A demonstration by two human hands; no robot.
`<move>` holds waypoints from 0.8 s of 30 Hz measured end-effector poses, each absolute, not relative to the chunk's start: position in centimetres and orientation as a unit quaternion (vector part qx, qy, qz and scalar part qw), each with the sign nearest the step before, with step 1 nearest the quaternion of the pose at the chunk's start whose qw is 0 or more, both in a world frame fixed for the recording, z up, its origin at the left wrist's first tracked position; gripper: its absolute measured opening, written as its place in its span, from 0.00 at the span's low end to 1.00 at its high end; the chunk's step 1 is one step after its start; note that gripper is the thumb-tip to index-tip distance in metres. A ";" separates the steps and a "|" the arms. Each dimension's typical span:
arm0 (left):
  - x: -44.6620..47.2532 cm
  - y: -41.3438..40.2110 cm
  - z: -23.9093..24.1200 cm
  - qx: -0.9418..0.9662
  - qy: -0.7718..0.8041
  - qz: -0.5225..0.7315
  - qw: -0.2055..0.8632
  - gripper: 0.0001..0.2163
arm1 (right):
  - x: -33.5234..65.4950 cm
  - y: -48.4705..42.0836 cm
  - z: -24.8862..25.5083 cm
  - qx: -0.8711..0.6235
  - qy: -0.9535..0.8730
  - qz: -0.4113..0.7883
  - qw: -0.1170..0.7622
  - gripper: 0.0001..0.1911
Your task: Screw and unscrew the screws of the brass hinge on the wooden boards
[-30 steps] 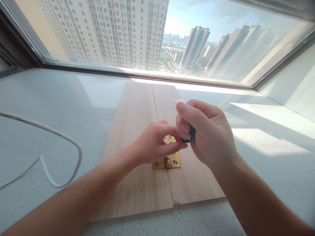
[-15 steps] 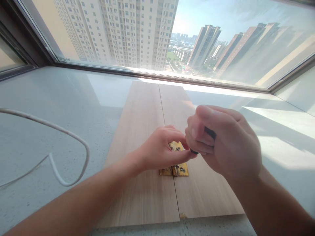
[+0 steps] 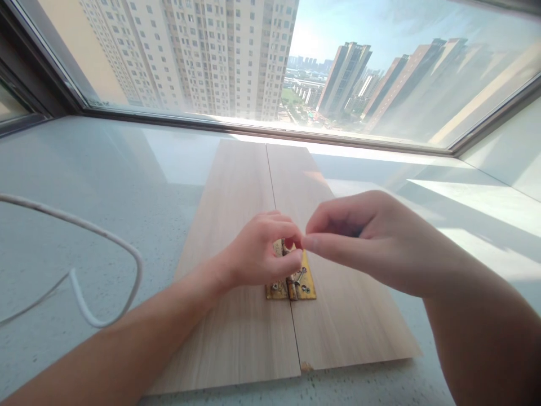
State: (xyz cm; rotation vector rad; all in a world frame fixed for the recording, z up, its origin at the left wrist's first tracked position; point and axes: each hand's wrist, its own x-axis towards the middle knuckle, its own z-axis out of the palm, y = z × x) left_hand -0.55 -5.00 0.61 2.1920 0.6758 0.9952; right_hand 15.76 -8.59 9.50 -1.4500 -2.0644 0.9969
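Note:
Two pale wooden boards [image 3: 236,214] [image 3: 338,316] lie side by side on a sill, joined near the front by a small brass hinge [image 3: 305,285]. On the hinge rests a screw [image 3: 298,276] that looks loose. My left hand [image 3: 257,256] sits over the hinge's upper part, fingers curled into a pinch. My right hand [image 3: 367,242] hovers just to the right, its fingers curled and its thumb and forefinger tips meeting the left hand's fingertips. A dark shape shows inside the right hand's curled fingers. What the fingertips pinch is too small to make out.
A white cable [image 3: 107,237] loops across the grey speckled sill [image 3: 127,169] on the left. A wide window [image 3: 270,62] runs along the far edge, with its frame close behind the boards. A white wall [image 3: 511,152] rises at the right.
My right hand has dropped and turned so that its fingertips meet the left hand's. The dark tool seen in its grip is now mostly hidden. More of the hinge shows.

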 end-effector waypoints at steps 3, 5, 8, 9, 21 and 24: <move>-0.6 -4.9 0.5 0.808 0.306 0.401 0.305 0.03 | 16.4 -9.0 8.1 -0.553 -0.769 0.315 0.056 0.10; -0.6 -4.9 0.4 0.792 0.335 0.417 0.293 0.03 | 16.6 -9.3 6.9 -0.565 -0.765 0.308 0.011 0.10; -0.6 -4.8 0.3 0.785 0.353 0.426 0.281 0.03 | 16.5 -9.6 5.7 -0.573 -0.761 0.304 -0.011 0.09; -0.6 -4.8 0.3 0.784 0.355 0.426 0.279 0.04 | 16.3 -9.6 5.5 -0.573 -0.762 0.299 -0.019 0.09; -0.7 -4.4 -0.3 0.777 0.357 0.429 0.290 0.04 | 14.3 -8.9 4.8 -0.587 -0.781 0.177 -0.122 0.11; -0.8 -4.3 -0.4 0.778 0.352 0.430 0.291 0.04 | 14.2 -8.9 5.2 -0.582 -0.786 0.167 -0.126 0.12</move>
